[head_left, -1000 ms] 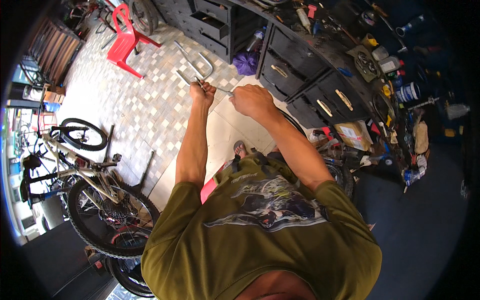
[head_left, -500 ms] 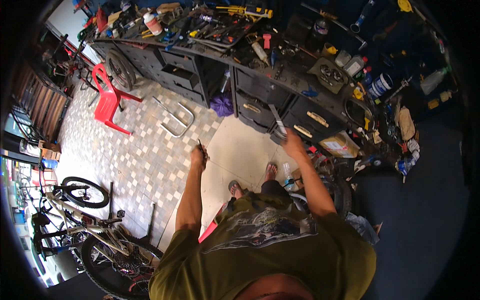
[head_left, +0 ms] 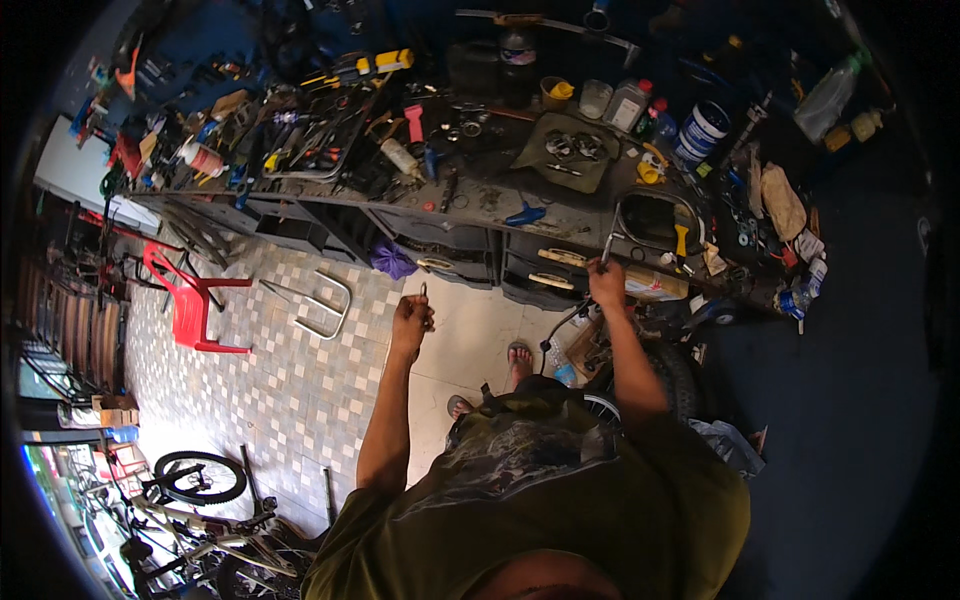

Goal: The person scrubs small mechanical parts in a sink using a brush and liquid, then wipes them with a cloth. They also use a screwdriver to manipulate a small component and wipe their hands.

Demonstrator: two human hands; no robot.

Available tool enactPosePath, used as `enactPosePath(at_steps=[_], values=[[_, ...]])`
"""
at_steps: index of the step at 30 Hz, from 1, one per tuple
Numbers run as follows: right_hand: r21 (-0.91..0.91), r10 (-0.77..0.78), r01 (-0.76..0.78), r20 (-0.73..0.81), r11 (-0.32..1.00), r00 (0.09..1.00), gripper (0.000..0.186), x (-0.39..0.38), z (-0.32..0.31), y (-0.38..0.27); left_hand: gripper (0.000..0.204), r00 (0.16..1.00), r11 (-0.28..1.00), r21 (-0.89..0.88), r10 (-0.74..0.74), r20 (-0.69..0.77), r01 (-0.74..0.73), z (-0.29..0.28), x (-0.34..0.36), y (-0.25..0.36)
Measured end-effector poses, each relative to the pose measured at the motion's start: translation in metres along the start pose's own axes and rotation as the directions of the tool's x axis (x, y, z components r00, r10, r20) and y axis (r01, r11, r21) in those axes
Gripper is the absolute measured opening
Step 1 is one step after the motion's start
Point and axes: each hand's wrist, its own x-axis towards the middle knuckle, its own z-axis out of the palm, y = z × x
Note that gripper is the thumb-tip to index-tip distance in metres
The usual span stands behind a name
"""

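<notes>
My left hand (head_left: pixel 411 326) is closed, held out over the floor in front of the bench. A small dark, short object (head_left: pixel 423 290) sticks up from its fingers; its kind is too small to make out. Farther right, my right hand (head_left: pixel 606 286) is closed around a long thin metal tool (head_left: pixel 609 246), which points up toward the bench's front edge. The fingers hide its lower end. Beyond that tool, on the worktop, lies a dark oval ring-shaped part (head_left: pixel 656 196) with a yellow-handled tool (head_left: pixel 682 240) beside it.
The cluttered workbench (head_left: pixel 470 205) spans the far side, with drawers (head_left: pixel 540 275) below. A grey cloth (head_left: pixel 560 160) carries metal parts. A red chair (head_left: pixel 190 300) and a bent metal tube frame (head_left: pixel 330 310) stand left. Bicycles (head_left: pixel 200 530) are lower left, a tyre (head_left: pixel 672 375) near my right arm.
The view has swung right and closer to the bench. My right hand has come near the bench front, its metal tool now more upright. Both hands remain closed.
</notes>
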Motion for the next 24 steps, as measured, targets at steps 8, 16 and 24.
enactPosePath(at_steps=[8,16,24], values=[[0.017,0.073,-0.082,0.302,0.997,0.950,0.030,0.000,-0.004,0.044,0.027,0.736,0.612,0.409,0.559,0.383,-0.677,0.144,0.091,0.091],[-0.175,-0.165,0.294,0.522,0.940,0.837,0.052,-0.038,-0.057,0.093,0.026,0.688,0.074,0.701,0.289,0.665,-0.709,0.284,0.175,0.147],[-0.323,-0.026,0.333,0.682,0.886,0.731,0.043,-0.092,-0.043,0.118,0.052,0.711,-0.138,0.765,0.295,0.638,-0.629,0.306,0.191,0.132]])
